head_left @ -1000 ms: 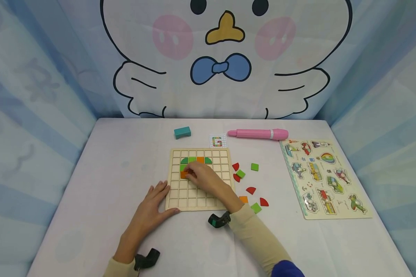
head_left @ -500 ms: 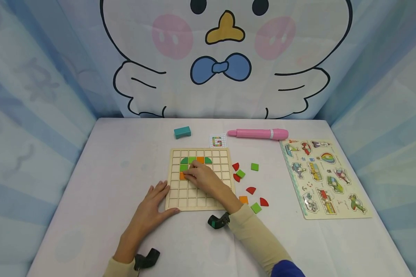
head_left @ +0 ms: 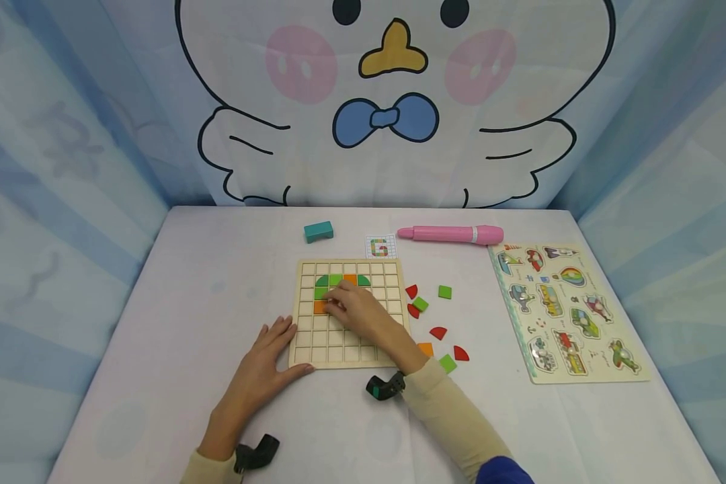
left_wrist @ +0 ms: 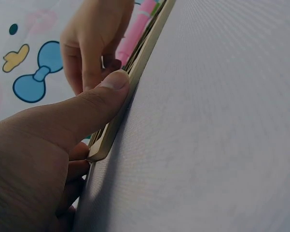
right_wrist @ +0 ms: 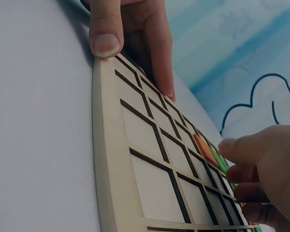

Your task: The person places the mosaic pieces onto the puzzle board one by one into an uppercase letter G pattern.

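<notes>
A wooden grid board (head_left: 339,356) lies flat in the middle of the table. My left hand (head_left: 266,366) steadies its near left corner, thumb along the front edge and straight fingers against the left side. Over the board, my right hand (head_left: 359,312) has thumb and index fingertips together at the edge of an orange square tile (head_left: 319,307), pinching it at its cell. Green square tile (head_left: 320,293) sits just above. The row beyond holds a dark green quarter-round (head_left: 322,280), a green square, an orange square and another quarter-round (head_left: 364,280). My fingers hide some middle cells.
Loose red quarter-round pieces (head_left: 438,333), green squares (head_left: 444,292) and an orange square (head_left: 425,349) lie right of the board. Behind it are a teal block (head_left: 318,232), a small pattern card (head_left: 380,247) and a pink pen (head_left: 450,234). A picture puzzle board (head_left: 571,316) lies far right.
The orange tile has settled flatter and slightly lower into its cell at the left of the board. My right fingertips have shifted slightly right. The left hand stays still.
</notes>
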{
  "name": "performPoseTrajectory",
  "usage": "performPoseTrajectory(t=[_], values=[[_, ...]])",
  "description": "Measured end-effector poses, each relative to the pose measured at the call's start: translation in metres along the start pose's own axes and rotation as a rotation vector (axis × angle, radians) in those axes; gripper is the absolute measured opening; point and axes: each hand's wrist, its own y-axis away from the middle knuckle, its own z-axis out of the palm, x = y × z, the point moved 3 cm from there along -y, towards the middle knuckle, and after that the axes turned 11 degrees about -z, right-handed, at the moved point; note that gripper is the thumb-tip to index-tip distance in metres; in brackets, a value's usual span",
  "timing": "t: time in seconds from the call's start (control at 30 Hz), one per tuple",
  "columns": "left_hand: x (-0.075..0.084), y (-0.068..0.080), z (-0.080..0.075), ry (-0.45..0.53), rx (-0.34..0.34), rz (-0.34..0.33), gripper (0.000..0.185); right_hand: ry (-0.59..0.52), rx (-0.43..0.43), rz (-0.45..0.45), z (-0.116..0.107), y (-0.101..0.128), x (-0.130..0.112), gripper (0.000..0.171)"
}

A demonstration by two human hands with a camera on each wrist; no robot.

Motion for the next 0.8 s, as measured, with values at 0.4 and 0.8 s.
performPoseTrajectory(t=[0.4,0.8], values=[[0.001,0.000,0.000,-0.009,0.001,0.000,0.087,-0.011,0.062,0.070,-0.018,0.011,0.000,0.034],[0.000,0.000,0.001,-0.017,-0.004,-0.015,0.087,0.000,0.102,0.137,-0.037,0.026,0.008,0.035]])
